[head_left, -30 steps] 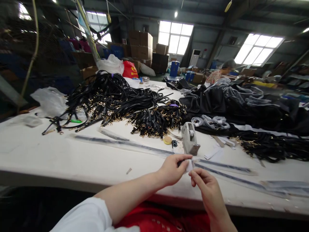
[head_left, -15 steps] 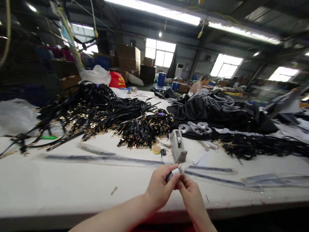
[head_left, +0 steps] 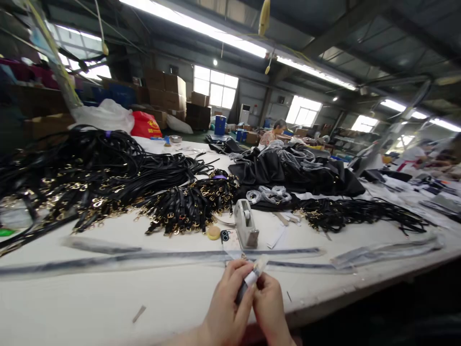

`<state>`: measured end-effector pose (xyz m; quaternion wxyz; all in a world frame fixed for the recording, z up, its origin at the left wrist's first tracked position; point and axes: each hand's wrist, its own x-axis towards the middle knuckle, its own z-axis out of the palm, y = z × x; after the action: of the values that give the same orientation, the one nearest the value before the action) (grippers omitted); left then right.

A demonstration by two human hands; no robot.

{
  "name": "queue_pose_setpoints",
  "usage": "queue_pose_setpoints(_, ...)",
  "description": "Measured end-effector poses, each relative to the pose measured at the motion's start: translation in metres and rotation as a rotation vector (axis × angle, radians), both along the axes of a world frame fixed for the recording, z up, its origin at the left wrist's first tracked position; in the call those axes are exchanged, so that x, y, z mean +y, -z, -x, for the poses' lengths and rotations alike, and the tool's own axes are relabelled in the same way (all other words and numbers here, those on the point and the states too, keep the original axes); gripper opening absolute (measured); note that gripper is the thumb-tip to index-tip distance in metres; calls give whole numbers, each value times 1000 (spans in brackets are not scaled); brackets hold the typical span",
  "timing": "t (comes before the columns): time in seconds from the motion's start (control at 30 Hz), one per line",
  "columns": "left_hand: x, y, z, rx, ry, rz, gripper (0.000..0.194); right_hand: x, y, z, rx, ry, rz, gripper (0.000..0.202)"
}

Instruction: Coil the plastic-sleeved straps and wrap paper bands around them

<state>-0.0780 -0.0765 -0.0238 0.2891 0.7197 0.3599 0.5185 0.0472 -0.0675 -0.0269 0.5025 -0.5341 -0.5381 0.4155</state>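
My left hand [head_left: 227,300] is wrapped round a small dark bundle [head_left: 242,291] with a white band [head_left: 251,278] about it and clear film at its tip. Against the bundle's right side, the fingers of my right hand [head_left: 268,300] are pressed together; what they pinch is hidden. Just beyond my hands stands a grey tape dispenser [head_left: 247,229], with a phone [head_left: 230,239] and a round yellow object [head_left: 213,233] to its left. Dark strips in clear film [head_left: 126,258] lie across the white table [head_left: 90,298].
Black straps with gold clasps [head_left: 108,173] are heaped at the left, with a smaller bunch [head_left: 183,209] nearer the middle. Black fabric with grey cords [head_left: 288,168] lies behind the dispenser. More straps [head_left: 353,214] spread to the right. A person [head_left: 272,133] is in the background.
The view has swung to the right, so the table's things appear further left. My hands are slightly lower in the picture, and the bundle with the white band is tilted more upright between them.
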Motion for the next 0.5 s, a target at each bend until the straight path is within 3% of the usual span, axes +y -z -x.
queue_pose_setpoints(0.13,2,-1,3,-23,5,105,28,2,7,-10,21,-116,35,35)
queue_pose_setpoints(0.23,7,1,9,-32,-39,159,29,2,17,-18,199,-220,57,39)
queue_pose_setpoints(0.33,8,4,12,-12,-24,140,32,1,24,-22,320,-222,97,42)
queue_pose_setpoints(0.5,2,16,25,72,-25,112,30,-1,25,-20,14,-218,93,42)
